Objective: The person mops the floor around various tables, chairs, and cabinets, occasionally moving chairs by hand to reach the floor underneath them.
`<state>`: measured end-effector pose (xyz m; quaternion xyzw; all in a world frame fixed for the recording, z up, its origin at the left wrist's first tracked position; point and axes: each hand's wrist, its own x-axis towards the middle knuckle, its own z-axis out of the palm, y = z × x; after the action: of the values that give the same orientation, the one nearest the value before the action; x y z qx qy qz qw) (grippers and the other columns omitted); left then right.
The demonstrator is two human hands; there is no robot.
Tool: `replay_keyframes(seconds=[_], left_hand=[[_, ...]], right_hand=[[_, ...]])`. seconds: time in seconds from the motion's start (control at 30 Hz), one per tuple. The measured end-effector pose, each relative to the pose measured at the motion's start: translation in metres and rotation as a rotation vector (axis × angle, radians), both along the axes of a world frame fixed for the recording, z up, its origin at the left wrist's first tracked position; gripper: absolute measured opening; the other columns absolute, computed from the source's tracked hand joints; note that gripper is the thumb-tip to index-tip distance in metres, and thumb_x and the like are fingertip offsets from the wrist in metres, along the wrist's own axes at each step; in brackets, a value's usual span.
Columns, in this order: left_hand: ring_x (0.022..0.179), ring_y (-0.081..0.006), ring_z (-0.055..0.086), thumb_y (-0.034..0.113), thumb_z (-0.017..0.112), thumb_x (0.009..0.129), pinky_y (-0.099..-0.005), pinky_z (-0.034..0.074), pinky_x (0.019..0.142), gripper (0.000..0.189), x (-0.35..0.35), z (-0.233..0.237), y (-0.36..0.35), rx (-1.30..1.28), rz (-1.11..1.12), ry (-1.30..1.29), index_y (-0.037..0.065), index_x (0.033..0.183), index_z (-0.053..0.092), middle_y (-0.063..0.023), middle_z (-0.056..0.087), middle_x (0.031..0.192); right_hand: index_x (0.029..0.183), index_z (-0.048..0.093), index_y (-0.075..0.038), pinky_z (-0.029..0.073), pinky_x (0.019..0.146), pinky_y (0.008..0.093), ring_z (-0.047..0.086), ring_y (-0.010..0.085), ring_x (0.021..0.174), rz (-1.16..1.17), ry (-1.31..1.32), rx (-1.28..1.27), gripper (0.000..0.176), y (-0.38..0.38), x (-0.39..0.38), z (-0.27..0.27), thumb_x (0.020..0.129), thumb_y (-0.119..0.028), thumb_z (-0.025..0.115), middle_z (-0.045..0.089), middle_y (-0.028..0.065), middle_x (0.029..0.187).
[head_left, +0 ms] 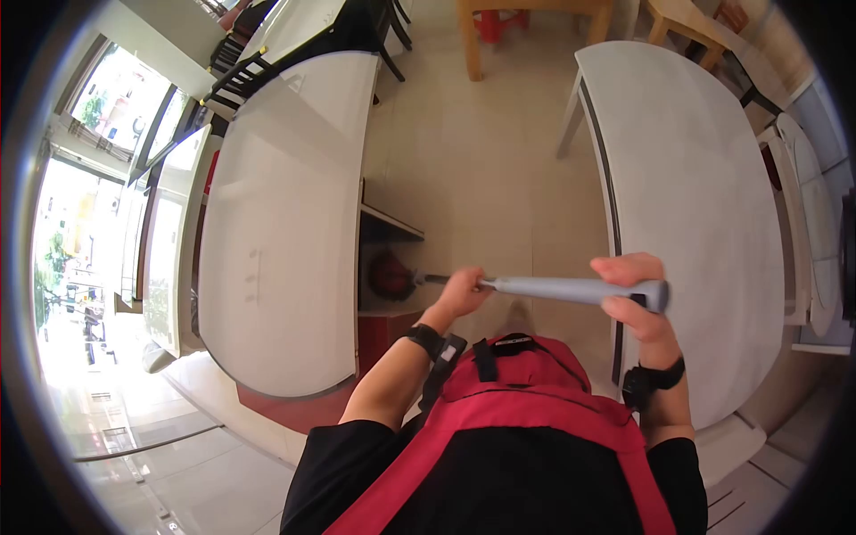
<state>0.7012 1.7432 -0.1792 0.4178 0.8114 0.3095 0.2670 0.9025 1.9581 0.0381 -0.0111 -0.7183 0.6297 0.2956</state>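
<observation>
A long grey handle point(557, 288) runs almost level across the view in front of the red bag worn on the chest. My left hand point(464, 290) is closed around its thinner, darker part. Near the thick end, my right hand point(635, 290) has the handle between thumb and fingers, over the edge of the right table. At the far left end of the shaft a dark red round head point(390, 275) reaches into the shadow beside the left table; its details are blurred.
A white table point(281, 214) stands on the left, another white table point(687, 178) on the right. Tiled floor point(481, 169) lies between them. A wooden table point(535, 5) and a red stool point(490, 25) are ahead. Black chairs point(239, 85) stand at upper left.
</observation>
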Motion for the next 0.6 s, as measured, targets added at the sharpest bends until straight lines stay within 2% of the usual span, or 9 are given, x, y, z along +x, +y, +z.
replay_keyframes(seconds=[0.03, 0.1, 0.17, 0.27, 0.37, 0.4, 0.5, 0.53, 0.6], left_hand=[[0.073, -0.0358, 0.055, 0.023, 0.071, 0.070, -0.0409, 0.043, 0.062, 0.025, 0.004, 0.016, 0.020, 0.054, -0.027, -0.107, 0.004, 0.072, 0.055, -0.0154, 0.055, 0.071], [0.064, -0.0380, 0.052, 0.021, 0.073, 0.068, -0.0419, 0.041, 0.056, 0.028, 0.010, 0.045, 0.060, 0.115, -0.129, -0.158, 0.002, 0.067, 0.053, -0.0189, 0.052, 0.064], [0.066, -0.0375, 0.053, 0.019, 0.073, 0.069, -0.0417, 0.041, 0.057, 0.027, 0.014, 0.060, 0.095, 0.125, -0.153, -0.235, 0.002, 0.068, 0.052, -0.0187, 0.053, 0.067], [0.061, -0.0322, 0.054, 0.008, 0.067, 0.071, -0.0374, 0.042, 0.056, 0.015, 0.001, 0.064, 0.131, 0.259, -0.137, -0.183, 0.000, 0.076, 0.055, -0.0180, 0.054, 0.064], [0.066, -0.0352, 0.054, 0.006, 0.067, 0.071, -0.0391, 0.041, 0.058, 0.015, -0.041, 0.039, 0.152, 0.393, -0.063, -0.132, 0.000, 0.074, 0.054, -0.0191, 0.055, 0.068], [0.067, -0.0358, 0.054, 0.007, 0.067, 0.070, -0.0397, 0.041, 0.058, 0.015, -0.060, 0.034, 0.156, 0.385, -0.055, -0.113, 0.000, 0.073, 0.053, -0.0192, 0.055, 0.068], [0.072, -0.0382, 0.053, 0.007, 0.066, 0.068, -0.0421, 0.041, 0.061, 0.016, -0.121, 0.020, 0.155, 0.333, -0.003, -0.059, 0.001, 0.072, 0.052, -0.0190, 0.055, 0.071], [0.074, -0.0394, 0.053, 0.007, 0.065, 0.066, -0.0434, 0.042, 0.062, 0.015, -0.142, 0.014, 0.155, 0.300, 0.029, -0.037, 0.001, 0.072, 0.051, -0.0185, 0.055, 0.072], [0.076, -0.0405, 0.053, 0.007, 0.063, 0.065, -0.0451, 0.042, 0.064, 0.014, -0.180, 0.001, 0.148, 0.253, 0.079, 0.022, 0.003, 0.071, 0.052, -0.0181, 0.056, 0.074]], right_hand=[[0.093, 0.057, -0.004, 0.046, 0.069, 0.0338, 0.056, 0.0223, 0.074, -0.072, 0.029, -0.014, 0.029, 0.008, 0.001, 0.017, 0.064, -0.003, 0.063, 0.059, 0.0113, 0.092], [0.090, 0.054, -0.007, 0.047, 0.068, 0.0368, 0.055, 0.0229, 0.070, -0.122, 0.063, -0.098, 0.031, 0.023, -0.001, 0.054, 0.060, -0.006, 0.064, 0.056, 0.0101, 0.088], [0.085, 0.057, -0.010, 0.048, 0.066, 0.0321, 0.056, 0.0201, 0.072, -0.192, 0.149, -0.165, 0.030, 0.030, -0.006, 0.080, 0.055, -0.012, 0.060, 0.059, 0.0080, 0.082], [0.069, 0.052, -0.013, 0.048, 0.060, 0.0336, 0.046, 0.0183, 0.057, 0.037, 0.259, -0.059, 0.023, 0.055, -0.018, 0.089, 0.050, -0.013, 0.065, 0.047, 0.0011, 0.065], [0.063, 0.049, -0.015, 0.047, 0.055, 0.0324, 0.042, 0.0169, 0.054, -0.074, 0.143, -0.119, 0.020, 0.054, -0.052, 0.084, 0.049, -0.013, 0.064, 0.041, -0.0022, 0.058], [0.069, 0.052, -0.013, 0.049, 0.061, 0.0335, 0.047, 0.0183, 0.058, 0.093, 0.203, -0.049, 0.022, 0.072, -0.068, 0.072, 0.050, -0.012, 0.063, 0.045, 0.0005, 0.064], [0.076, 0.055, -0.011, 0.051, 0.068, 0.0358, 0.055, 0.0219, 0.067, -0.100, 0.139, -0.183, 0.026, 0.073, -0.114, 0.043, 0.051, -0.011, 0.061, 0.050, 0.0053, 0.072], [0.084, 0.058, -0.009, 0.051, 0.075, 0.0399, 0.059, 0.0262, 0.076, -0.084, 0.114, -0.228, 0.030, 0.077, -0.130, 0.035, 0.055, -0.011, 0.064, 0.053, 0.0103, 0.081], [0.092, 0.059, -0.009, 0.050, 0.073, 0.0393, 0.059, 0.0260, 0.082, 0.012, 0.129, -0.062, 0.034, 0.106, -0.162, -0.005, 0.059, -0.010, 0.059, 0.058, 0.0115, 0.097]])
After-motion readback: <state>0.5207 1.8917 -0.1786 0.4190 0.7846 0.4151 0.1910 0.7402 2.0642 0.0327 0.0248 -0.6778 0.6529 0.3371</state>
